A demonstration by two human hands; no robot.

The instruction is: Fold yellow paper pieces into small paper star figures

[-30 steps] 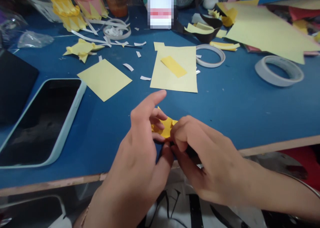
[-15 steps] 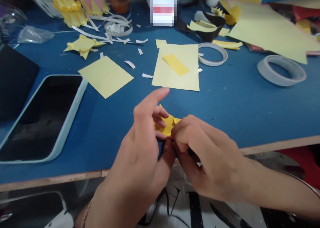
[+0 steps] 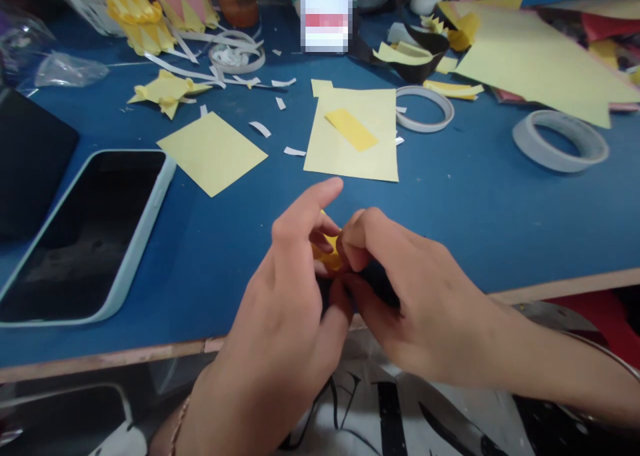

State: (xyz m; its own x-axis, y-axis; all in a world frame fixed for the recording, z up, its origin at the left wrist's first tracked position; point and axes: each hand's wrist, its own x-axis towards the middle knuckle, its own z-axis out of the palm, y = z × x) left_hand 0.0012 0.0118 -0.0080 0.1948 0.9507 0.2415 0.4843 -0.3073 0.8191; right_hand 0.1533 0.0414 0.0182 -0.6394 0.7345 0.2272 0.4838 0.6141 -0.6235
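Between my two hands, near the table's front edge, is a small folded piece of yellow paper (image 3: 329, 255), mostly covered by fingers. My left hand (image 3: 287, 296) holds it from the left, thumb below and index finger raised off it. My right hand (image 3: 415, 289) is closed at the paper's right side, its thumb and index finger bent in close to the left thumb. Beyond the hands lies a pale yellow square of paper (image 3: 353, 96) with a darker yellow strip (image 3: 353, 129) on top. Another pale yellow square (image 3: 213, 155) lies to the left.
A phone (image 3: 85, 236) in a light blue case lies at the left. Tape rolls (image 3: 560, 141) and a thinner ring of tape (image 3: 445, 119) sit at the right. A folded paper star (image 3: 167, 93), paper scraps (image 3: 260, 129) and large yellow sheets (image 3: 545, 63) lie farther back.
My right hand has shifted slightly up and left over the folded yellow paper, hiding more of it. My left hand has moved very little to the right.
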